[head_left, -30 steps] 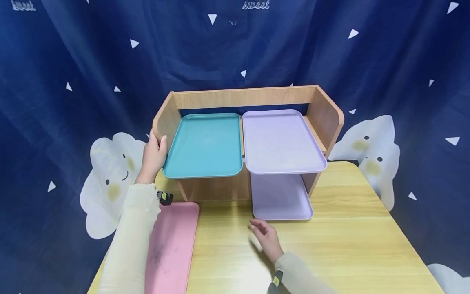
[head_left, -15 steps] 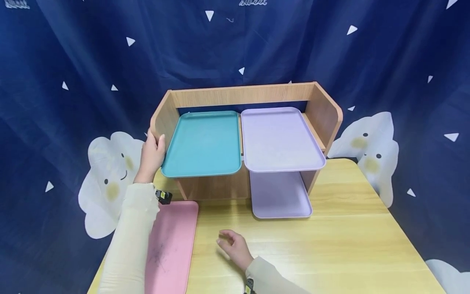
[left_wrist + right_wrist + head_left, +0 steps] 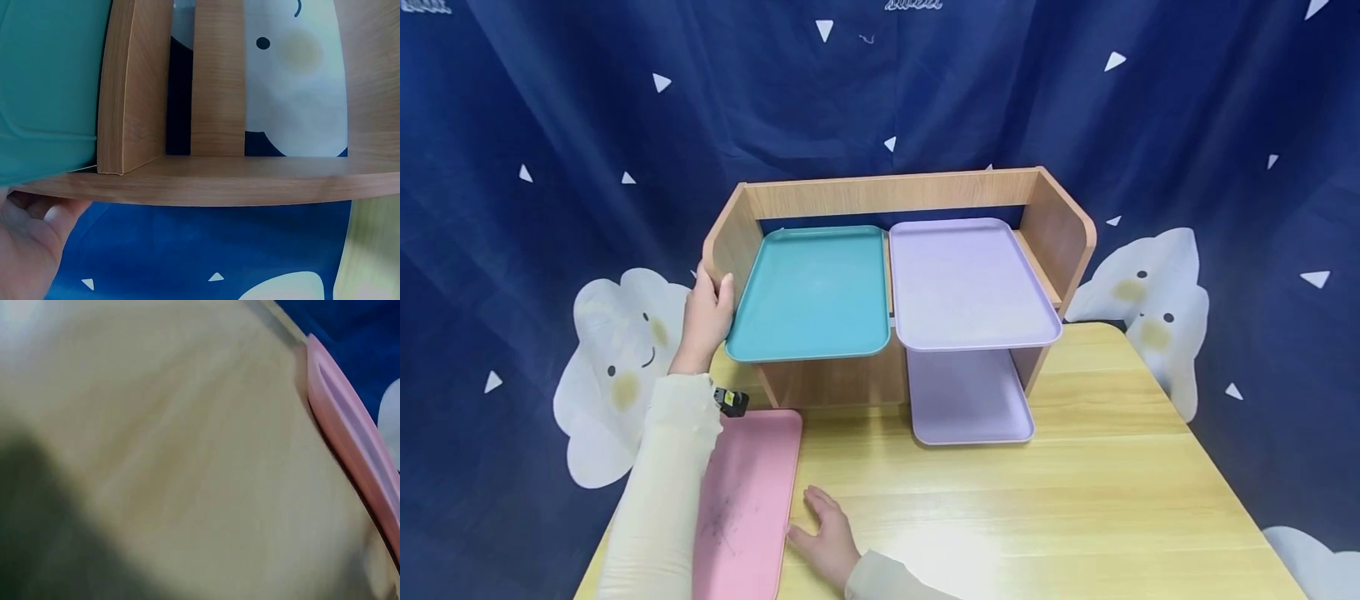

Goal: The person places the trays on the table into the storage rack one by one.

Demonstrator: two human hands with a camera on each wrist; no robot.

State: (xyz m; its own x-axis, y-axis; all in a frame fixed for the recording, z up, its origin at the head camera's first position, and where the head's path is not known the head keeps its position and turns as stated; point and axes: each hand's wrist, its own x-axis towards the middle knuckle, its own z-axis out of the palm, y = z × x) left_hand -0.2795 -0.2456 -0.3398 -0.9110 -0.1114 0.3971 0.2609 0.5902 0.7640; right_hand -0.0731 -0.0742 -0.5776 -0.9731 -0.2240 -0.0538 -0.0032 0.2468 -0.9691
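Observation:
My left hand [image 3: 703, 323] grips the left side panel of a wooden desktop shelf [image 3: 895, 194], its thumb on the inner face. In the left wrist view the hand [image 3: 31, 253] sits at the panel's edge, beside the teal tray [image 3: 815, 292]. That tray lies on the shelf's upper level. Low over the table, my right hand [image 3: 829, 537] has its fingers spread at the right edge of a pink tray [image 3: 752, 492]; whether it touches the rim I cannot tell. The right wrist view shows the pink tray's rim [image 3: 350, 428] and little of the hand.
A lilac tray [image 3: 973, 283] lies beside the teal one on the upper level. Below it, another lilac tray [image 3: 970, 400] sticks out of the lower right compartment. The wooden table [image 3: 1075, 492] ends at a blue curtain [image 3: 1225, 150] with cloud prints.
My right hand has moved left across the table, from before the lower lilac tray to the pink tray's edge, and its fingers have spread. The left hand keeps its place on the shelf.

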